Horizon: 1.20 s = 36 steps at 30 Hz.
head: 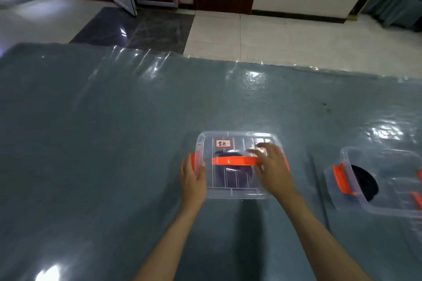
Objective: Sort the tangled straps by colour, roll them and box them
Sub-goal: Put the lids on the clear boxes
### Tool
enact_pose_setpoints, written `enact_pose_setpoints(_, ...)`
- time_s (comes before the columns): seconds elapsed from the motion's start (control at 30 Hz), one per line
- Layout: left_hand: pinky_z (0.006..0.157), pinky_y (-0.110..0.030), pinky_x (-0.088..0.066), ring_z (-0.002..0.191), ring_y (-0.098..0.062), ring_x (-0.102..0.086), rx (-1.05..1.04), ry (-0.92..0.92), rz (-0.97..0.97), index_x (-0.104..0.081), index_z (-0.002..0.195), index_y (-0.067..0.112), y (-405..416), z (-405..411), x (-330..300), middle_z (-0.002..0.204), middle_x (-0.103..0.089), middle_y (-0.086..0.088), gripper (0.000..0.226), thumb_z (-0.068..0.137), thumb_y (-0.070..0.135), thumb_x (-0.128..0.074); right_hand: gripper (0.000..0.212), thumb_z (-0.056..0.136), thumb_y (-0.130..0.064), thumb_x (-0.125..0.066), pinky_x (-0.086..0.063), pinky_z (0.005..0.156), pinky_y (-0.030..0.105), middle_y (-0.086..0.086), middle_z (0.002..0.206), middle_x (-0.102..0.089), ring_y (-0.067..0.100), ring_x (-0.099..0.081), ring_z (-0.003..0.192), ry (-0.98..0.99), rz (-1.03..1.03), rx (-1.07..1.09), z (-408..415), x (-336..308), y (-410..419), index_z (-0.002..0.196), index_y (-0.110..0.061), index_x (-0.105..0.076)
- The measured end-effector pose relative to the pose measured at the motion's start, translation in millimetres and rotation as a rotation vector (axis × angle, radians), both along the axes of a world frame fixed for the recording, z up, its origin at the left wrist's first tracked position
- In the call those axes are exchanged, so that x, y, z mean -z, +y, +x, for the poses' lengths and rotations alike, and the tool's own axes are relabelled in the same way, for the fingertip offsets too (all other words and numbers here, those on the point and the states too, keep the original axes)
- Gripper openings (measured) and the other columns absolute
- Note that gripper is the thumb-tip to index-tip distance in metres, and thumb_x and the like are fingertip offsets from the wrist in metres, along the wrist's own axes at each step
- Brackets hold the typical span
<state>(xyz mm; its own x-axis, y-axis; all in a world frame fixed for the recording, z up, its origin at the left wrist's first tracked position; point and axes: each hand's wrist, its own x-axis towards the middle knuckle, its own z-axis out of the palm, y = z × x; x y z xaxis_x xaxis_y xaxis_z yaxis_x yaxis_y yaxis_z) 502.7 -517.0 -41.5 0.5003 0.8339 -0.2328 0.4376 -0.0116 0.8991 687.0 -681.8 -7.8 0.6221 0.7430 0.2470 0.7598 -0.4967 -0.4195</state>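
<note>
The right hand (pixel 271 166) lay flat on the lid of the clear box (pixel 237 191), fingers spread and reaching over the orange handle (pixel 235 161), pressing rather than gripping anything. The left hand (pixel 194 178) cupped the box's left end, its fingers curled around the orange side latch (pixel 193 162) there. Under the lid a dark purple rolled strap (pixel 230 175) showed as a blurred round mass, beneath a small white label (pixel 223 143). The box sat on the grey-green surface (pixel 114 132), which was covered by a glossy, wrinkled clear film. Well apart to the right stood a second clear box (pixel 379 180) with orange latches, holding a black rolled strap (pixel 365 186). From here the likeliest fault seemed a lid only half seated: whether the right-side latch was caught could not be told, as the right hand hid it, and pressing one end alone might have lifted the other. The slick film might also have let the box slide under uneven pressure from the two hands. If the roll stood too high, the lid could have pinched it or refused to close, and a loosened roll would have needed rewinding.
</note>
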Motion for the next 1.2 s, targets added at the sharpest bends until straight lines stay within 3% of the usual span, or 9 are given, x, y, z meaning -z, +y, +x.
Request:
enact_pose_setpoints(0.07, 0.120, -0.033, -0.030, 0.154, -0.024, -0.036, -0.034, -0.035, -0.141, -0.024, 0.166, 0.020, 0, 0, 3, 0.169, -0.032, -0.001, 0.068, 0.108, 0.036, -0.055, 0.057, 0.091, -0.018, -0.078, -0.035, 0.118, 0.054, 0.019, 0.153, -0.052, 0.040, -0.045, 0.144, 0.039, 0.024, 0.308, 7, 11, -17, 0.146, -0.018, -0.061)
enact_pose_setpoints(0.13, 0.119, -0.034, -0.033, 0.152, -0.023, -0.039, -0.037, -0.045, -0.204, -0.022, 0.166, 0.023, 1, 0, 5, 0.169, -0.034, 0.002, 0.076, 0.104, 0.040, -0.062, 0.072, 0.096, -0.040, -0.076, -0.033, 0.120, 0.051, 0.020, 0.158, -0.047, 0.038, -0.042, 0.148, 0.441, 0.103, 0.543, 11, 21, -33, 0.156, -0.011, -0.047)
enact_pose_setpoints(0.23, 0.116, -0.034, -0.040, 0.146, -0.021, -0.047, -0.029, -0.105, -0.232, -0.028, 0.164, 0.022, 4, 0, 8, 0.160, -0.044, 0.003, 0.080, 0.099, 0.035, -0.072, 0.078, 0.077, -0.074, -0.073, -0.053, 0.087, 0.050, 0.011, 0.099, -0.070, 0.027, -0.067, 0.095, 0.845, 0.257, 0.658, 7, 27, -45, 0.115, -0.006, -0.070)
enact_pose_setpoints(0.37, 0.108, -0.026, -0.044, 0.134, -0.008, -0.056, -0.094, -0.193, -0.130, -0.045, 0.157, 0.026, -1, -3, 6, 0.149, -0.055, 0.015, 0.067, 0.097, 0.025, -0.074, 0.048, 0.092, -0.055, -0.072, -0.046, 0.071, 0.029, -0.011, 0.086, -0.070, 0.006, -0.065, 0.085, 0.461, 0.363, 0.690, -9, 26, -47, 0.123, -0.019, -0.078)
enact_pose_setpoints(0.6, 0.110, -0.014, -0.045, 0.133, 0.011, -0.051, -0.083, -0.210, 0.074, -0.059, 0.147, 0.021, -7, -3, 2, 0.148, -0.052, 0.021, 0.051, 0.098, 0.010, -0.069, 0.031, 0.102, -0.033, -0.068, -0.037, 0.059, 0.028, -0.008, 0.055, -0.046, 0.020, -0.050, 0.052, 0.187, 0.259, 0.639, -15, 18, -40, 0.132, -0.026, -0.074)
enact_pose_setpoints(0.73, 0.116, -0.026, -0.041, 0.144, -0.014, -0.050, 0.053, -0.041, 0.249, -0.049, 0.156, 0.027, -6, -10, -16, 0.161, -0.046, 0.005, 0.054, 0.104, 0.017, -0.061, 0.038, 0.104, -0.025, -0.063, -0.039, 0.065, 0.030, 0.012, 0.071, -0.065, 0.037, -0.065, 0.067, 0.238, 0.150, 0.584, -18, 10, -44, 0.143, -0.025, -0.065)
enact_pose_setpoints(0.87, 0.130, -0.040, -0.020, 0.162, -0.023, -0.016, 0.408, 0.237, 0.426, -0.013, 0.169, 0.022, -5, -28, -36, 0.175, -0.017, -0.003, 0.065, 0.112, 0.033, -0.043, 0.039, 0.105, -0.020, -0.059, -0.051, 0.083, 0.038, 0.015, 0.112, -0.073, 0.039, -0.070, 0.103, 0.373, 0.055, 0.415, -27, 1, -69, 0.144, -0.017, -0.060)
enact_pose_setpoints(1.0, 0.131, -0.045, -0.015, 0.161, -0.026, -0.019, 0.518, 0.355, 0.736, -0.035, 0.162, 0.014, -45, -50, -59, 0.173, -0.026, -0.007, 0.057, 0.111, 0.037, -0.044, 0.036, 0.104, -0.023, -0.065, -0.053, 0.103, 0.045, 0.012, 0.134, -0.070, 0.032, -0.068, 0.118, 0.385, 0.053, 0.428, -60, -13, -115, 0.138, -0.010, -0.066)
enact_pose_setpoints(1.2, 0.124, -0.043, -0.033, 0.150, -0.027, -0.043, 0.752, 0.388, 0.934, -0.054, 0.149, 0.012, -131, -47, -74, 0.158, -0.049, -0.011, 0.050, 0.102, 0.030, -0.059, 0.029, 0.101, -0.022, -0.063, -0.052, 0.094, 0.038, 0.000, 0.132, -0.071, 0.026, -0.068, 0.118, 0.258, -0.251, 0.455, -93, -17, -194, 0.129, -0.021, -0.071)
